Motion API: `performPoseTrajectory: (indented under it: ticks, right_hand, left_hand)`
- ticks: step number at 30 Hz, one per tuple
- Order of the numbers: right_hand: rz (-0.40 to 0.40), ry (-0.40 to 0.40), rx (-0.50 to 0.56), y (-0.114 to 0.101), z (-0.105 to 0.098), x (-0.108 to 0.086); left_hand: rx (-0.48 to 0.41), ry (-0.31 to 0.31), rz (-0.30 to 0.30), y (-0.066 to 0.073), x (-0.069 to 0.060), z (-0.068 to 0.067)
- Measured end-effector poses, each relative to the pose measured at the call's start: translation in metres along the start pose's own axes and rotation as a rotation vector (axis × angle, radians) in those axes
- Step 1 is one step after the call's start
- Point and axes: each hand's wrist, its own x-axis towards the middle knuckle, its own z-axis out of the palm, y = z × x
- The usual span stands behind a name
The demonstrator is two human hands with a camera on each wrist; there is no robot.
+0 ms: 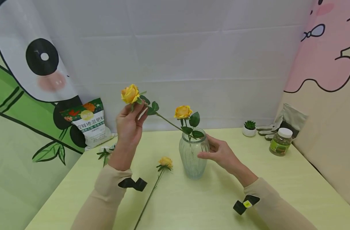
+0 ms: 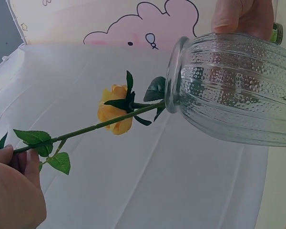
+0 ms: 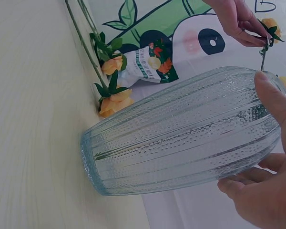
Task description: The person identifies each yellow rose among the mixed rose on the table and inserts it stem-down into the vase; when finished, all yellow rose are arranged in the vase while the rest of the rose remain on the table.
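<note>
In the head view, your left hand (image 1: 128,127) pinches one yellow rose (image 1: 130,94) high on its stem (image 1: 168,121), likely to steer it, the stem slanting to the mouth of one glass vase (image 1: 193,159). In the left wrist view, a second rose (image 2: 115,113) stands in that vase. In the right wrist view, your right fingers (image 3: 238,185) clasp the vase's side, probably steadying it, and two more roses (image 3: 117,102) lie on the bench (image 3: 38,143).

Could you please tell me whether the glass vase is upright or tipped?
Upright: the glass vase stands on the table, its rim upward, the right hand holding it.
</note>
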Motion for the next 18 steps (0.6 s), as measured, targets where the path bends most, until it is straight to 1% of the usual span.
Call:
performPoseTrajectory:
  ticks: [4,10,18]
  right_hand:
    - [0.002,0.006,-0.010,0.000,0.000,0.000]
    - [0.000,0.002,-0.001,0.001,0.000,0.001]
    - [0.003,0.007,-0.002,0.001,0.000,0.000]
  left_hand:
    - [0.013,-0.012,-0.011,-0.008,0.001,0.002]
    - [0.044,-0.010,-0.030,-0.020,0.000,0.002]
    - [0.046,-0.017,-0.061,-0.032,-0.003,0.002]
